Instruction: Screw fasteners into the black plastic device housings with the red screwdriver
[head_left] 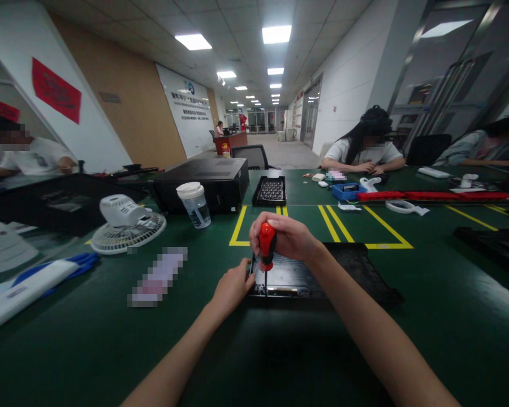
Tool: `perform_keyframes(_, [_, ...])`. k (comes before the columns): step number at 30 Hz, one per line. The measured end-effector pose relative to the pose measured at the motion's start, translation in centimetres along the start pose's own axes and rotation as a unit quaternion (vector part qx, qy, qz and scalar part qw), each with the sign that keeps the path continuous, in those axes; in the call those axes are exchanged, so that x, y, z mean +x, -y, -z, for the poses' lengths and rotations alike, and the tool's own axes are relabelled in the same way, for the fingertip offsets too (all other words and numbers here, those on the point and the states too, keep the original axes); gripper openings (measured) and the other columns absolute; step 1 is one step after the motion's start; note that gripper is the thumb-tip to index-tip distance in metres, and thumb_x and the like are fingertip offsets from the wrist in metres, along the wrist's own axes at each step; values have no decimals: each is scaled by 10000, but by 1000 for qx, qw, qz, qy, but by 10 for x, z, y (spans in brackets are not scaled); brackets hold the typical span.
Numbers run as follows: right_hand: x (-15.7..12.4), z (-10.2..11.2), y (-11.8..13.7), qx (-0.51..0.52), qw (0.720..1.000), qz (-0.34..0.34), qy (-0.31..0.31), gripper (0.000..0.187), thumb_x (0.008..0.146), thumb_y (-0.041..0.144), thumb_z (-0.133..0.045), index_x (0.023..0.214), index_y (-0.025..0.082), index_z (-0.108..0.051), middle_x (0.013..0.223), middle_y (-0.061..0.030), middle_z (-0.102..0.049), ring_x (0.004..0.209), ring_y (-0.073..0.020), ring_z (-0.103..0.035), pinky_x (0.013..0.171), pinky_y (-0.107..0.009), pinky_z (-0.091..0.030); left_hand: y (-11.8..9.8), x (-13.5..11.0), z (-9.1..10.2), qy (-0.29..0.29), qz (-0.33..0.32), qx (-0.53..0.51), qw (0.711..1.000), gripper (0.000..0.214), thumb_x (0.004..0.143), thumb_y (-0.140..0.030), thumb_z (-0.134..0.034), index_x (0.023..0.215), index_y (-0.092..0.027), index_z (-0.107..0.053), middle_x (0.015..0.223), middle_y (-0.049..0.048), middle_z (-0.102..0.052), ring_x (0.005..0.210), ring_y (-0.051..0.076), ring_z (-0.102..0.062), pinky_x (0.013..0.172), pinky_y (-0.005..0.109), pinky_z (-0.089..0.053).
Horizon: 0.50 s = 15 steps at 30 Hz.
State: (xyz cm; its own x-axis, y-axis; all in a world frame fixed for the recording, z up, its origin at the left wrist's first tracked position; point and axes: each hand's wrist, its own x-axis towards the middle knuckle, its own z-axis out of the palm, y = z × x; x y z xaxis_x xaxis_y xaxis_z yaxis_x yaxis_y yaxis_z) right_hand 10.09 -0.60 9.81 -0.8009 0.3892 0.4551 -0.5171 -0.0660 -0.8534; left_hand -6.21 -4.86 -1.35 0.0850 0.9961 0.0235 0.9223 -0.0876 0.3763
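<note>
My right hand (286, 234) is wrapped round the handle of a red and black screwdriver (266, 246). Its dark shaft points straight down at the front left part of a flat black metal panel (307, 277); the contact at the tip is too small to make out. At the panel's left edge, my left hand (234, 284) grips the side with thumb and fingers, some of them hidden behind the edge. The panel lies flat on the green table (186, 345), its right part reaching out beyond my right forearm.
Behind the panel sits a black tray of small parts (270, 191). Left are a lidded plastic cup (194, 204), a white fan (127, 223) and a black computer case (201, 175). A blue bin (345, 191) stands at right. Several people sit around the table.
</note>
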Motion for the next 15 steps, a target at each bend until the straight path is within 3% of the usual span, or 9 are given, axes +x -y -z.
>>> perform_keyframes(15, [-4,-1,6,-4,1000,-18,7,206,823,309,-455,884,119,-509,815,-71,-573,709,-157,-572,660,-314,-453,0,0,-1,0,-7,-4,1000,323,830,-342,-401,1130,-222,-412,851,56,-642,760,192,-617,652,251,-418])
